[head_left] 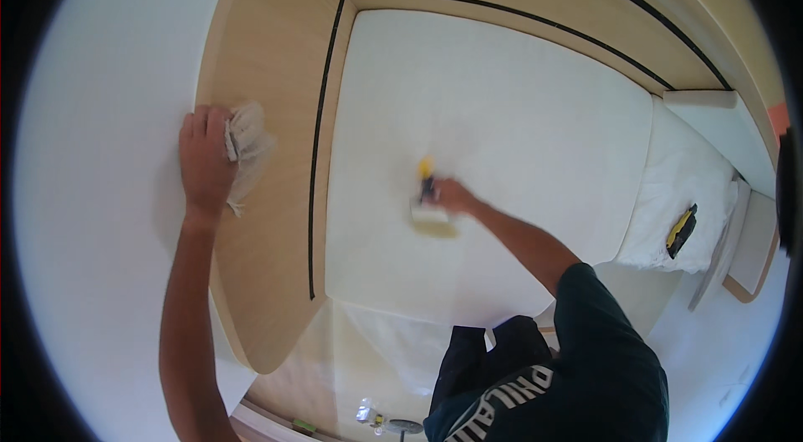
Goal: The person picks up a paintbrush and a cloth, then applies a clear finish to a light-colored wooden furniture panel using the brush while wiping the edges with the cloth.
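Note:
My right hand (452,194) is closed round the dark grip of a wide brush (432,216). The brush has a yellow handle end and pale yellowish bristles, and motion blurs it. It is over the white mattress-like surface (502,107); whether the bristles touch it I cannot tell. At the left, my left hand (207,159) is at the edge of a light wood panel (272,66), its fingers bent over that edge. A crumpled whitish, thin cloth (249,145) is bunched in this hand and hangs against the panel.
Wood boards with black strips (321,141) border the white surface on the left and far sides. A yellow-and-black object (682,231) lies on white wrapping (669,183) at the right. Below, near the floor, are a shiny clear item (365,411) and a grey disc (405,425).

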A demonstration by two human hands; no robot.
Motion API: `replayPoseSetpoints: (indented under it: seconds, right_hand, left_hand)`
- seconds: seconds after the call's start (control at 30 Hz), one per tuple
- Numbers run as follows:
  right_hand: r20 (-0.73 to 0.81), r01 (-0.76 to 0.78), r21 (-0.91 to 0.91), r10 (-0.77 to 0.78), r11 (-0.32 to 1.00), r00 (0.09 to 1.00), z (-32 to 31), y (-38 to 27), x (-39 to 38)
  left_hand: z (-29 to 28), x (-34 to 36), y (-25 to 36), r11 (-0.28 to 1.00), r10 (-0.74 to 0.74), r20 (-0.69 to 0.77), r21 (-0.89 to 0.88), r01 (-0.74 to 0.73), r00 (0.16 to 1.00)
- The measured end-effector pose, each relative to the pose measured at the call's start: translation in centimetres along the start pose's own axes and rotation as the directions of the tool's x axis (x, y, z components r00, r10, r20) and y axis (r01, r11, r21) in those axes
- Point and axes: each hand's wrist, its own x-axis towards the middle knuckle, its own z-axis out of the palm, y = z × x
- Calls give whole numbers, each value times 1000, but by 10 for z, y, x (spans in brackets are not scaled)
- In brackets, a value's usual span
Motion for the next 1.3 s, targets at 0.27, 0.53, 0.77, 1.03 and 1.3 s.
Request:
replayPoseSetpoints:
  seconds: [0.27,0.53,0.77,1.03,1.3]
  right_hand:
    - [-786,439,617,527,653,323,-258,85,51]
    - [-119,-2,632,100,775,988,-72,-50,47]
    - [-865,351,481,368,803,342,-277,60,119]
    - [57,-199,525,199,828,978,-171,-13,69]
    - [-409,-529,-179,426,830,807,-255,-9,159]
  left_hand:
    - [0,18,5,1000,6,-13,8,-6,1000]
    - [-4,10,8,996,19,32,82,-22,999]
    - [3,29,13,999,31,-9,13,-31,999]
    - [-1,16,4,998,2,27,60,-3,1000]
    - [6,19,2,1000,2,12,27,-3,1000]
